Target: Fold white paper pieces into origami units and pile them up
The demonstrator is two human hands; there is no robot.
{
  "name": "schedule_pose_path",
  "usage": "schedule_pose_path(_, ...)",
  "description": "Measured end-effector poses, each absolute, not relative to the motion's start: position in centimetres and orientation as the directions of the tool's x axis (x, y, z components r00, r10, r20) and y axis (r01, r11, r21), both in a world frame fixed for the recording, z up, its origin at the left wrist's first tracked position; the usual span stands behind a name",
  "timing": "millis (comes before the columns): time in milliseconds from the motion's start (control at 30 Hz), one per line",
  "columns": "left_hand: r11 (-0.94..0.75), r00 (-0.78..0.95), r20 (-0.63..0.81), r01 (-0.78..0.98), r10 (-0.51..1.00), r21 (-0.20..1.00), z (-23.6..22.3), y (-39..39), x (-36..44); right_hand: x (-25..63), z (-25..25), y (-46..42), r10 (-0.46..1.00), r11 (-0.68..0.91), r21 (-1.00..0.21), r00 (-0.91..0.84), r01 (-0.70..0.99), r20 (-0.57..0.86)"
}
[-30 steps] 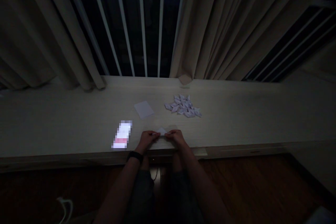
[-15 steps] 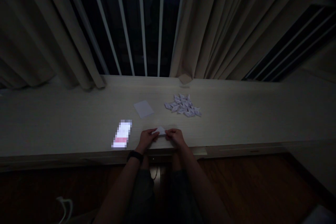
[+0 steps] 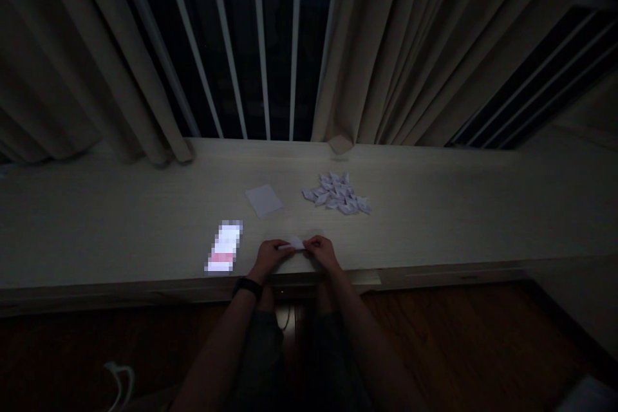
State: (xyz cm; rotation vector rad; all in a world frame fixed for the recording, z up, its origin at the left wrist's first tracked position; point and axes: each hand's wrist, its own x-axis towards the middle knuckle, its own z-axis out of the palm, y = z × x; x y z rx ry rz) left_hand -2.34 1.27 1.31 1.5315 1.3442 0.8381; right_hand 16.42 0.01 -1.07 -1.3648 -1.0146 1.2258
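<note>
Between my two hands is a small folded piece of white paper (image 3: 295, 243), held just above the near edge of the pale tabletop. My left hand (image 3: 268, 257) pinches its left end. The fingers of my right hand (image 3: 322, 251) are closed on its right end. Beyond the hands, to the right, lies a pile of several folded white paper pieces (image 3: 337, 194) with pointed ends. A flat square sheet of white paper (image 3: 263, 200) rests left of that pile. The fine creases of the held paper are too dim to make out.
Left of my hands lies a bright-screened phone (image 3: 224, 246), its screen blurred out. The long pale table (image 3: 449, 212) runs along a barred window (image 3: 246, 45) with beige curtains (image 3: 381, 45). A small box-like block (image 3: 340, 143) stands at the back edge.
The held paper's peak, raised before, now looks lower and flatter. Both hands keep nearly the same place, with small finger shifts.
</note>
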Motion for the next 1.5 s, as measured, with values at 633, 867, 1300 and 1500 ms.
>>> schedule_pose_path(633, 0.135, 0.123, -0.157, 0.173, 0.980, 0.976, 0.6, 1.4, -1.9, 16.9, -0.5, -0.5, 0.985, -0.112, -0.994, 0.137, 0.018, -0.108)
schedule_pose_path(867, 0.145, 0.136, -0.160, 0.117, 0.978, 0.983, 1.0, 1.4, -1.8, 16.3, -0.6, -0.5, 0.976, -0.131, -0.988, 0.163, -0.076, -0.142)
schedule_pose_path(1300, 0.142, 0.152, -0.174, 0.202, 0.973, 0.969, 1.0, 1.3, -2.2, 16.5, -0.2, -0.6, 0.976, -0.115, -0.989, 0.175, -0.093, -0.130)
schedule_pose_path(1500, 0.204, 0.120, -0.223, 0.153, 0.967, 0.967, 0.1, 1.7, -2.1, 16.3, -0.5, -0.5, 0.971, -0.116, -0.989, 0.199, -0.087, -0.131)
